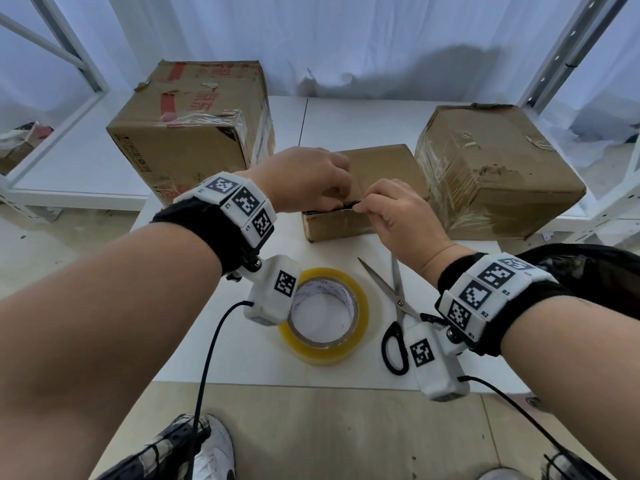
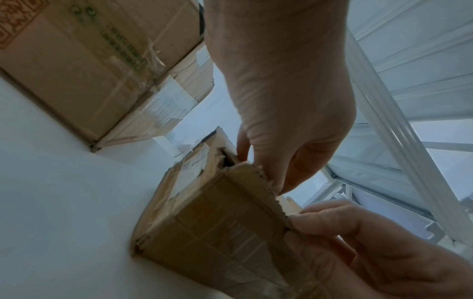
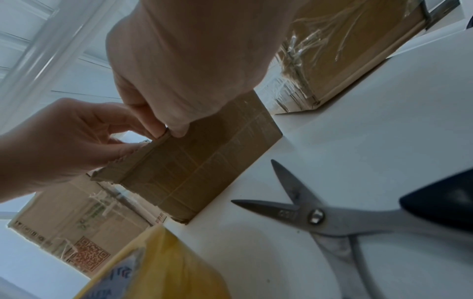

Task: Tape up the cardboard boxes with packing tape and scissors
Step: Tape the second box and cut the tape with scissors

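I am reaching both forearms forward and inward, wrists bent down, so my hands are meeting close together in front of me. My left hand [image 1: 304,180] is curling over from above, its thumb and fingers [image 2: 289,178] closing in a pinching grip on a torn cardboard edge of the small box [image 1: 377,174]. My right hand [image 1: 398,216] is coming up from the near side, thumb and forefinger [image 3: 176,129] pinching the same edge just beside the left, the other fingers loosely folded. Both wrists are wearing black bands with marker blocks.
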A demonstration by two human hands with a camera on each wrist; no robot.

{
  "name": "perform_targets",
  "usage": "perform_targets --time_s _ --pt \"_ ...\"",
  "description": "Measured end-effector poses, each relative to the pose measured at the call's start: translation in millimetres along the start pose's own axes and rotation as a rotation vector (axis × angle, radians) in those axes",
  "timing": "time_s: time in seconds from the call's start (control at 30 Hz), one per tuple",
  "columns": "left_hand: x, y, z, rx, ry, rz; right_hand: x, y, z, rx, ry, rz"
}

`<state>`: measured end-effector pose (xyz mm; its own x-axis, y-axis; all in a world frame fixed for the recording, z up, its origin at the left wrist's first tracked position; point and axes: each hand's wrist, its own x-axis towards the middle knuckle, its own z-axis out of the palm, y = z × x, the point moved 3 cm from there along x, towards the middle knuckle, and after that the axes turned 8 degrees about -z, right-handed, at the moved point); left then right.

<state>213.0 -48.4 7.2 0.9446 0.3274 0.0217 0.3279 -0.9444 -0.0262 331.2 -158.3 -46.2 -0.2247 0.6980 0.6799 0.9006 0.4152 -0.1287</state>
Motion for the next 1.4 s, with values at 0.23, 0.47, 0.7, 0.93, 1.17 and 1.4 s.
perform_targets --time_s 0.23,0.47,0.7,0.93,1.17,1.4 --pt "-1.1 -5.1 4.0 -0.096 -0.001 -0.051 0.3 1.0 -2.2 -0.006 -0.019 0.032" --pt "-5.6 -12.2 5.9 -0.292 0.014 -0.139 0.8 4.5 -7.7 0.190 -0.121 0.310" --pt "-11.6 -8.4 11.0 -0.314 0.021 -0.171 15.7 -7.9 1.6 0.420 -0.101 0.518" --pt "-20.0 -4.4 18.5 -0.303 0.061 -0.178 28.3 13.8 -8.8 0.156 -0.220 0.441" --pt "-29.7 -14.7 20.4 -0.448 0.068 -0.236 56.2 9.2 -13.8 0.009 -0.610 0.251" --pt "-29.2 -13.4 18.5 -0.408 -0.004 -0.240 67.0 -4.0 -14.3 -0.132 -0.794 0.043"
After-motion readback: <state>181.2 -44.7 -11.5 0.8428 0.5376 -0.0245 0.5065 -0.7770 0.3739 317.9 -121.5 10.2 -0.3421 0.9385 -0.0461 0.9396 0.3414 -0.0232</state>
